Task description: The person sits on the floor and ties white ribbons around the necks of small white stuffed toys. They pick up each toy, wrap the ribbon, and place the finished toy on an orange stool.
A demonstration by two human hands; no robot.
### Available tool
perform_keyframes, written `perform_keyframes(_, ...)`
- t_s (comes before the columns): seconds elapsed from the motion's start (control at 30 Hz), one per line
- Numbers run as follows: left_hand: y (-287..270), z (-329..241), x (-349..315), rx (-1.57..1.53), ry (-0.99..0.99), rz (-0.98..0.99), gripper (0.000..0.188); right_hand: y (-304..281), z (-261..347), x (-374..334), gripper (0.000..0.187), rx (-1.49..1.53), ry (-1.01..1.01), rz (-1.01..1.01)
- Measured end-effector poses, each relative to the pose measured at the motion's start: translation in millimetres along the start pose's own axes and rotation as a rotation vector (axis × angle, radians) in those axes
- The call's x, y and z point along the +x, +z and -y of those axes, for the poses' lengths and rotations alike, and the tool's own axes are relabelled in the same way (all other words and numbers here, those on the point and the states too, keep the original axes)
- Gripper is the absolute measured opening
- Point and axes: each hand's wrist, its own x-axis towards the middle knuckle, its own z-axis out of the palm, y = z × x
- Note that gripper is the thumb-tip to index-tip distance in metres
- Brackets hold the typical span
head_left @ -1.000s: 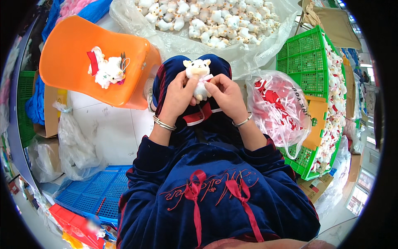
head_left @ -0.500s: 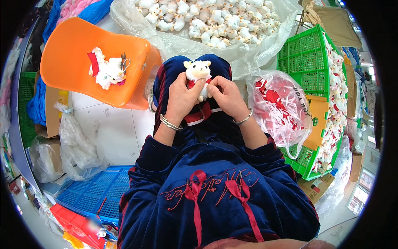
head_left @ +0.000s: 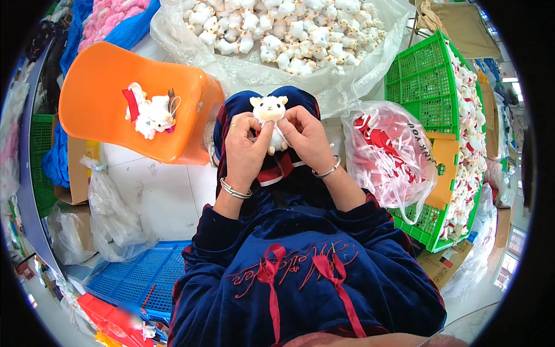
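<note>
A small white plush lamb (head_left: 278,139) with cream ears stands face up over my lap, held between both hands. My left hand (head_left: 248,140) grips its left side, thumb pressed in just under the chin. On the other side my right hand (head_left: 303,132) pinches at the neck with thumb and fingers. What the fingertips hold there is mostly hidden; a thin white strip seems to show by the right fingers. Below the lamb, red cloth strips with white edges (head_left: 275,174) lie across my lap.
An orange chair (head_left: 87,110) at left carries white plush pieces (head_left: 151,115) and a red ribbon. Ahead lies a clear plastic sheet (head_left: 347,87) heaped with plush lambs. At right are a bag of red strips (head_left: 384,147) and a green crate (head_left: 413,87) beside dressed lambs.
Red cloth that showed at the lamb's neck is no longer visible there. Both hands have come up closer under its chin, and more of its white belly shows. The view has shifted slightly.
</note>
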Motion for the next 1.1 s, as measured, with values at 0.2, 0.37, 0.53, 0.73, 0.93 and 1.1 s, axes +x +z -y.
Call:
perform_keyframes(0.2, -4, 2, 3, -0.032, 0.033, 0.062, 0.020, -1, -2, 2, 0.012, 0.096, 0.065, 0.017)
perform_keyframes(0.37, -6, 10, 4, -0.120, -0.009, 0.130, 0.017, -2, -5, 3, 0.014, 0.070, 0.025, 0.005)
perform_keyframes(0.53, -5, 15, 0, -0.453, -0.169, 0.166, 0.019, -1, -9, 2, 0.014, 0.209, 0.066, 0.024)
perform_keyframes(0.73, -20, 17, 6, -0.390, -0.295, 0.293, 0.025, -9, -6, 1, 0.014, 0.225, 0.125, 0.059)
perform_keyframes(0.93, -30, 13, 1, -0.434, -0.323, 0.324, 0.031, -6, -2, -1, 0.017, 0.246, 0.118, 0.059)
perform_keyframes(1.1, -27, 18, -4, -0.312, -0.217, 0.304, 0.014, -4, -3, 0, 0.015, 0.230, 0.102, 0.053)
